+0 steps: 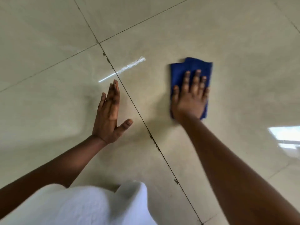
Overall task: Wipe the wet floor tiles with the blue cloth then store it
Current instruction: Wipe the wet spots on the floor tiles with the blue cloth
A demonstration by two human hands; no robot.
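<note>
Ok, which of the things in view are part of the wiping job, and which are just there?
Part of the job:
blue cloth, flat under the right hand
floor tiles

Just there:
left hand, fingers straight, holding nothing
white garment at the bottom edge
window reflection on the tile

From my remote seat I log two bare forearms, no sleeves, no watch, no rings or bands that I can make out. The left hand [108, 114] enters from 8 o'clock, the right hand [190, 99] from 4 o'clock. Nails short and unpainted (thumbnail on the left is clearest). At 6 o'clock, a white garment [78, 207], soft and blurred, with a rounded fold near its upper edge; type of clothing not determinable.
</note>
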